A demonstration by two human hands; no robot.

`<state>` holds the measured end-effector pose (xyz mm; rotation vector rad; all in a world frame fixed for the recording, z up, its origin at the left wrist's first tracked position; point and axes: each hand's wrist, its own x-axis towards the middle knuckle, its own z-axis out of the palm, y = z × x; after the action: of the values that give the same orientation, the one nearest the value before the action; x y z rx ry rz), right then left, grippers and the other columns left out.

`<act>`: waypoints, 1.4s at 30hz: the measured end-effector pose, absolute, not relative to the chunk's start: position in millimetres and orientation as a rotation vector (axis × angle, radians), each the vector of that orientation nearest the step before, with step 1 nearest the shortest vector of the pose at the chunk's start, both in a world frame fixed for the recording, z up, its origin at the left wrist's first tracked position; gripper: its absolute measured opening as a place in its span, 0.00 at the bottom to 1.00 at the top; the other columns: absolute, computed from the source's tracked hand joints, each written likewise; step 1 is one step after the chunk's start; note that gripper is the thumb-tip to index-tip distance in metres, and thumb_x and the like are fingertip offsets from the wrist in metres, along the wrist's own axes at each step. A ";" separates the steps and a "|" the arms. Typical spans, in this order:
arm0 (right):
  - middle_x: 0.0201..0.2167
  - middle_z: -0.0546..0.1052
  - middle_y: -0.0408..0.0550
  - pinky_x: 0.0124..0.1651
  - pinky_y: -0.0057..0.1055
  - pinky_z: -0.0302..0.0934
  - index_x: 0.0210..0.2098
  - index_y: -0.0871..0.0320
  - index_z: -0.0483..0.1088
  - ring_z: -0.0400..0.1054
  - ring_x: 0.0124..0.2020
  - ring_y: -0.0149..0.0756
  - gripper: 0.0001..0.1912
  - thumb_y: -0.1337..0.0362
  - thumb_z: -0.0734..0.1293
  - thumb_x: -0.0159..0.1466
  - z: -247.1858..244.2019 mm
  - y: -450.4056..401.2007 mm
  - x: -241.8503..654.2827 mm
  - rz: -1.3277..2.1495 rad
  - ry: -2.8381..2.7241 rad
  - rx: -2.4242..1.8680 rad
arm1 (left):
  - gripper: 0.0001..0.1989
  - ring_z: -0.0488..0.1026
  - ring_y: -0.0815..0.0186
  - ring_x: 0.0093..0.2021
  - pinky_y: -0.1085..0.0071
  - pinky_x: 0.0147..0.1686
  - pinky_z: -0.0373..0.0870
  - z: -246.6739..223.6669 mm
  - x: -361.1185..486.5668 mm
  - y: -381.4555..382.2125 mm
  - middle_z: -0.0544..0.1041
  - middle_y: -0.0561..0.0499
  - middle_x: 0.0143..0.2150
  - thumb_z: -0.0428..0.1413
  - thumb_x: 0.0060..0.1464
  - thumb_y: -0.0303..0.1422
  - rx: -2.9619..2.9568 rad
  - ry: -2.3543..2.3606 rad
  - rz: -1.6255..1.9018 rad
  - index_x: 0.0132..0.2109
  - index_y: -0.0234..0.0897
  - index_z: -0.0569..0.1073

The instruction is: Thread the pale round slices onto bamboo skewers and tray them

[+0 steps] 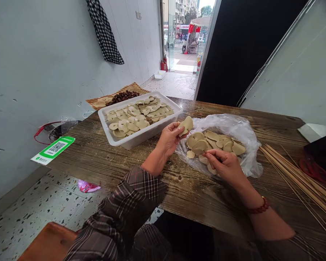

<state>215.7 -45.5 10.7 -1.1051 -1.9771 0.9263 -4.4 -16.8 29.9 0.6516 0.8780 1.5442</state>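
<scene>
Pinched in my left hand point(170, 137) is a pale beige slice point(187, 125), held over the left edge of a clear plastic bag. My right hand point(225, 166) has its fingers closed on a thin skewer point(197, 145), whose far end reaches toward that slice. Beneath and between both hands, more round beige slices point(220, 140) lie heaped in the open bag point(248, 145). To the left stands a white tray point(136, 139) with rows of skewered slices point(130, 125) in it.
Bare skewers point(301, 177) lie at the table's right, beside red scissors point(313, 170) and a black item. Behind the tray, dark brown pieces point(123, 96) rest on patterned paper point(97, 102). A green QR card point(54, 149) is at the left edge of the wooden table point(108, 159).
</scene>
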 end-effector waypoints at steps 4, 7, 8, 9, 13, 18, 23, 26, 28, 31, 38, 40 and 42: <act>0.16 0.68 0.40 0.25 0.28 0.51 0.35 0.60 0.77 0.60 0.19 0.29 0.18 0.52 0.62 0.67 12.0 -46.1 215.0 0.934 -1.974 -1.110 | 0.16 0.75 0.71 0.28 0.74 0.31 0.73 29.7 -3.2 -17.1 0.77 0.53 0.30 0.70 0.39 0.28 0.621 0.858 1.506 0.33 0.33 0.71; 0.16 0.68 0.40 0.25 0.28 0.52 0.35 0.60 0.77 0.60 0.19 0.29 0.18 0.53 0.63 0.67 11.9 -45.8 215.2 0.923 -1.972 -1.112 | 0.19 0.75 0.71 0.28 0.74 0.30 0.73 29.7 -1.3 -17.6 0.77 0.53 0.29 0.71 0.35 0.30 0.660 0.850 1.524 0.33 0.33 0.71; 0.15 0.68 0.40 0.25 0.28 0.52 0.35 0.60 0.77 0.60 0.19 0.29 0.18 0.53 0.63 0.67 11.4 -45.5 215.4 0.922 -1.972 -1.115 | 0.20 0.75 0.71 0.28 0.75 0.29 0.73 29.7 -0.6 -17.9 0.77 0.54 0.29 0.72 0.33 0.31 0.680 0.851 1.535 0.33 0.33 0.71; 0.15 0.68 0.40 0.25 0.28 0.52 0.35 0.60 0.77 0.60 0.19 0.29 0.18 0.52 0.63 0.67 10.8 -45.2 215.7 0.921 -1.971 -1.119 | 0.21 0.74 0.71 0.27 0.75 0.29 0.72 29.7 0.0 -18.1 0.77 0.54 0.29 0.73 0.32 0.32 0.700 0.856 1.546 0.33 0.33 0.71; 0.15 0.68 0.40 0.24 0.28 0.51 0.36 0.60 0.77 0.60 0.19 0.29 0.19 0.52 0.63 0.67 8.8 -44.5 216.0 0.942 -1.967 -1.132 | 0.23 0.74 0.72 0.28 0.75 0.29 0.72 29.5 1.3 -18.5 0.77 0.54 0.29 0.73 0.30 0.35 0.754 0.909 1.584 0.33 0.33 0.72; 0.15 0.68 0.41 0.23 0.27 0.51 0.36 0.61 0.77 0.60 0.18 0.29 0.19 0.51 0.63 0.66 10.5 -44.7 214.5 0.985 -1.950 -1.128 | 0.22 0.73 0.72 0.28 0.75 0.29 0.71 29.4 0.4 -17.9 0.77 0.54 0.29 0.73 0.30 0.34 0.754 0.917 1.613 0.33 0.33 0.72; 0.15 0.67 0.41 0.22 0.27 0.50 0.35 0.61 0.77 0.59 0.18 0.29 0.20 0.50 0.63 0.65 11.9 -45.6 212.9 1.041 -1.911 -1.129 | 0.20 0.73 0.72 0.29 0.75 0.30 0.71 28.8 0.6 -17.8 0.77 0.54 0.30 0.71 0.32 0.33 0.763 0.945 1.630 0.33 0.33 0.72; 0.16 0.67 0.41 0.22 0.27 0.50 0.35 0.61 0.77 0.59 0.18 0.29 0.21 0.49 0.63 0.65 11.2 -46.3 212.1 1.048 -1.903 -1.131 | 0.20 0.73 0.71 0.29 0.74 0.31 0.71 27.6 1.7 -17.5 0.76 0.54 0.30 0.70 0.33 0.33 0.791 0.973 1.650 0.34 0.34 0.71; 0.16 0.67 0.42 0.22 0.27 0.50 0.34 0.61 0.76 0.58 0.18 0.29 0.21 0.49 0.63 0.66 10.3 -46.7 212.0 1.050 -1.908 -1.127 | 0.19 0.72 0.71 0.29 0.74 0.31 0.70 26.8 2.6 -17.3 0.76 0.55 0.30 0.69 0.35 0.33 0.818 0.994 1.667 0.34 0.35 0.70; 0.16 0.67 0.41 0.22 0.27 0.49 0.33 0.60 0.76 0.57 0.19 0.29 0.21 0.49 0.63 0.66 8.4 -46.6 212.2 1.084 -1.886 -1.126 | 0.18 0.71 0.72 0.28 0.74 0.31 0.70 26.0 3.9 -17.4 0.75 0.55 0.29 0.69 0.36 0.33 0.864 1.011 1.665 0.33 0.35 0.69; 0.15 0.64 0.38 0.20 0.26 0.47 0.36 0.62 0.76 0.54 0.17 0.27 0.24 0.45 0.66 0.62 2.3 -43.4 209.6 1.326 -1.650 -1.094 | 0.15 0.66 0.76 0.26 0.79 0.30 0.62 24.3 9.3 -20.7 0.72 0.57 0.26 0.68 0.38 0.32 0.981 1.006 1.601 0.32 0.34 0.71; 0.15 0.64 0.38 0.19 0.25 0.45 0.36 0.62 0.75 0.53 0.16 0.26 0.24 0.44 0.67 0.61 3.3 -43.4 208.4 1.392 -1.573 -1.078 | 0.15 0.66 0.76 0.26 0.79 0.30 0.62 24.8 9.9 -21.6 0.73 0.57 0.26 0.69 0.38 0.32 0.981 0.980 1.571 0.32 0.34 0.71; 0.14 0.63 0.37 0.18 0.24 0.44 0.36 0.61 0.75 0.51 0.16 0.25 0.25 0.43 0.68 0.59 5.9 -44.2 207.5 1.456 -1.504 -1.065 | 0.17 0.67 0.76 0.27 0.78 0.30 0.64 25.8 9.2 -22.0 0.73 0.57 0.27 0.69 0.38 0.34 0.928 0.955 1.537 0.33 0.35 0.71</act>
<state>207.5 -44.2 5.9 -1.0650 -1.5044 1.4564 9.2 -22.0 25.8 0.9285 0.9546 1.5373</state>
